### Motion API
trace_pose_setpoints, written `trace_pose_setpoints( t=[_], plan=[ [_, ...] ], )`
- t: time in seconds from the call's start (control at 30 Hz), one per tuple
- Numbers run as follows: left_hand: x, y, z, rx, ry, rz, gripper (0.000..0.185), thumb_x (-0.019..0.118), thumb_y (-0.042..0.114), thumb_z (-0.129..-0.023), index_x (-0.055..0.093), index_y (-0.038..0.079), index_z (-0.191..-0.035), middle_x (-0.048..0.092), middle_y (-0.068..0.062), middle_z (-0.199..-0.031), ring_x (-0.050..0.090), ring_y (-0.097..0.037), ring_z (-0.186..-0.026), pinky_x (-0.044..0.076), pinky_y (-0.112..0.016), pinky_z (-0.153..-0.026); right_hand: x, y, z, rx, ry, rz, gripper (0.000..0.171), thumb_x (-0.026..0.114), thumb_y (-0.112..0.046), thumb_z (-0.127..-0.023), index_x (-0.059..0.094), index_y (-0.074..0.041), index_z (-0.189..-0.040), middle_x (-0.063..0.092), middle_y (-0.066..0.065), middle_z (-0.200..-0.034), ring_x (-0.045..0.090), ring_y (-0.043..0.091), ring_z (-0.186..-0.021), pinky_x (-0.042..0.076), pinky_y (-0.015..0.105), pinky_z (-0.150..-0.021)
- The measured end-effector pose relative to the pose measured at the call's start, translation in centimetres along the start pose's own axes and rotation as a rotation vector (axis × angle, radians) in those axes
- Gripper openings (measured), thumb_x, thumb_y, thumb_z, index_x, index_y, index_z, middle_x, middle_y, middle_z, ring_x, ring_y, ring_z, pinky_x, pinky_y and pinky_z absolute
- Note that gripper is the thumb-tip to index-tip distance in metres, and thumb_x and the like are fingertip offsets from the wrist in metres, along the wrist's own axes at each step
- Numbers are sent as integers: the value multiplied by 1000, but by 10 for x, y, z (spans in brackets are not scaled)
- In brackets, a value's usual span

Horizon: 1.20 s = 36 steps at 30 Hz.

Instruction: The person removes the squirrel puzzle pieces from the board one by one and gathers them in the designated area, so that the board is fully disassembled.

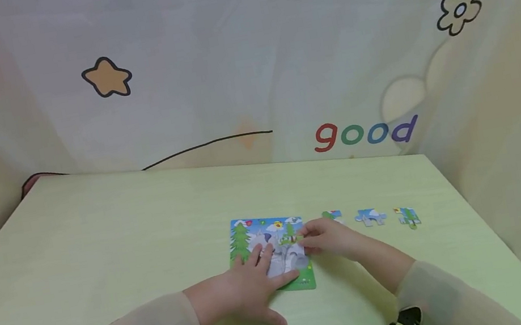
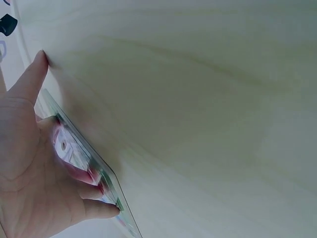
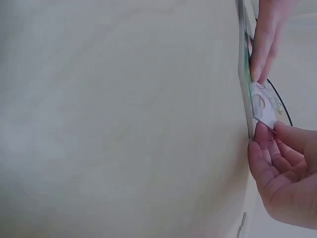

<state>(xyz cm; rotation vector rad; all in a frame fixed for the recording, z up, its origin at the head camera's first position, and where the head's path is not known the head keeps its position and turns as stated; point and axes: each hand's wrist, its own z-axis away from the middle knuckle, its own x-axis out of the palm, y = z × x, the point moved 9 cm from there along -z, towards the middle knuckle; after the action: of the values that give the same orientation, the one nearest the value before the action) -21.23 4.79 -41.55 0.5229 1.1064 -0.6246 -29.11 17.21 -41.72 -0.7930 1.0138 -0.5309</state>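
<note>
A colourful jigsaw board [image 1: 252, 234] with a tree and sky picture lies on the pale green table [image 1: 98, 241]. My left hand [image 1: 255, 284] lies flat on the board's near part, fingers spread and straight, as the left wrist view also shows with the left hand [image 2: 34, 168] pressing on the board [image 2: 106, 181]. My right hand [image 1: 327, 238] is at the board's right edge and pinches a small puzzle piece [image 3: 262, 106] between thumb and fingers against the board [image 3: 243, 69].
Three loose puzzle pieces lie in a row to the right of the board: one [image 1: 332, 215] just behind my right hand, a blue one [image 1: 370, 217], and a green one [image 1: 408, 216]. Fabric walls with a star, a flower and the word "good" enclose the table.
</note>
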Motion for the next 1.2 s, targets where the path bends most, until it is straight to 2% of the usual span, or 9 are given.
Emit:
trace_pose_setpoints(
  t=[0.1, 0.23, 0.3, 0.47, 0.67, 1.0, 1.2],
  plan=[
    [1, 0, -1, -2, -5, -1, 83, 53, 73, -75, 20, 45, -146, 6, -19, -154, 9, -39, -139, 22, -62, -100, -3, 3, -1, 56, -24, -92, 19, 57, -10, -93, 62, 5, -104, 63, 3, -86, 58, 13, -77, 51, 30, -77],
    [2, 0, -2, -11, -16, 8, 84, 53, 73, -75, 18, 46, -146, 6, -20, -154, 8, -39, -139, 21, -62, -101, -22, 4, -3, 97, 63, -217, 24, 54, -8, -94, 58, 10, -110, 62, 7, -86, 58, 13, -75, 51, 31, -77],
    [3, -1, -2, -13, -21, 14, 84, 53, 73, -74, 18, 46, -146, 5, -19, -154, 7, -39, -139, 21, -63, -101, -30, 5, -3, 102, 98, -243, 25, 53, -8, -94, 57, 10, -112, 62, 8, -87, 58, 14, -75, 51, 31, -78],
    [3, -3, -1, -22, -23, 4, 84, 53, 73, -75, 18, 46, -146, 5, -19, -154, 7, -39, -139, 22, -62, -101, -20, 8, -1, 110, 37, -188, 27, 58, -10, -92, 60, 8, -112, 65, 6, -88, 60, 13, -74, 52, 30, -76],
    [1, -3, -1, -14, -9, -8, 83, 52, 73, -76, 18, 45, -146, 6, -19, -154, 8, -39, -139, 22, -62, -101, -17, 11, 1, 99, 82, -134, 22, 63, -9, -89, 64, 4, -107, 66, 5, -84, 59, 14, -72, 53, 29, -73],
    [0, -3, 1, -14, -7, -10, 83, 52, 74, -75, 18, 46, -146, 5, -18, -154, 8, -38, -139, 23, -61, -101, -19, 14, 6, 42, 65, -139, 23, 63, -7, -88, 61, 6, -106, 68, 7, -86, 61, 13, -74, 53, 31, -73],
    [-1, -2, 1, -12, 0, 2, 82, 53, 73, -75, 19, 47, -145, 5, -18, -154, 9, -38, -139, 24, -61, -101, -22, 18, 10, 41, 68, -123, 22, 62, -10, -89, 63, 3, -106, 67, 6, -90, 58, 14, -75, 52, 31, -74]
  ],
)
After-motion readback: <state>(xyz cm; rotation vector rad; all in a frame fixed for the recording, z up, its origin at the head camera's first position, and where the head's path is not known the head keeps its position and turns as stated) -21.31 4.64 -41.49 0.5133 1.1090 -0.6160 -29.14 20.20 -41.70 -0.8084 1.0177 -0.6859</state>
